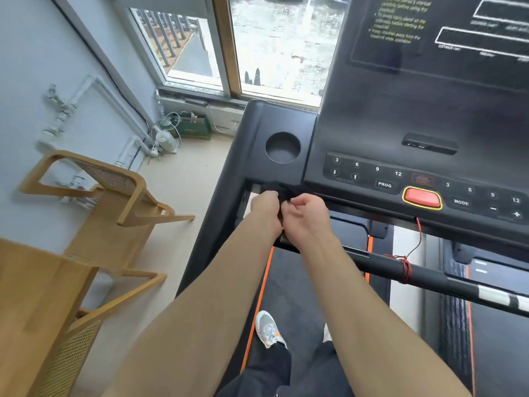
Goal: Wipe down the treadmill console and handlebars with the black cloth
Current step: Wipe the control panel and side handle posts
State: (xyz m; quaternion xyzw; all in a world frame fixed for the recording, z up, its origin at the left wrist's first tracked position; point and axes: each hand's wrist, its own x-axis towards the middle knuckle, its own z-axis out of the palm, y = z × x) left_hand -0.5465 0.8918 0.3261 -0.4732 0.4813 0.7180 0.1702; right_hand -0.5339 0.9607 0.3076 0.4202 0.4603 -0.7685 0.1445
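Two hands: left hand (264,204), right hand (308,215). One cloth (282,189), one console (400,124), one cup holder (282,147), one red button (421,197), one handlebar (423,275), two chairs (114,179) (74,356), two shoes (267,329) (327,333).

L hand (264,207) & R hand (307,216) both grip black cloth (282,189), prob. bunched, at console (386,124) front edge below cup holder (282,147).

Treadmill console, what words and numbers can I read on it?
"3", "6", "9", "12": left keys of the black treadmill console.
"PROG": white-lettered key.
"MODE": black key right of the red oval stop button.
"3", "6", "9", "12", "-", "+": right keys.
Screen text and dim red key lettering: too blurred.
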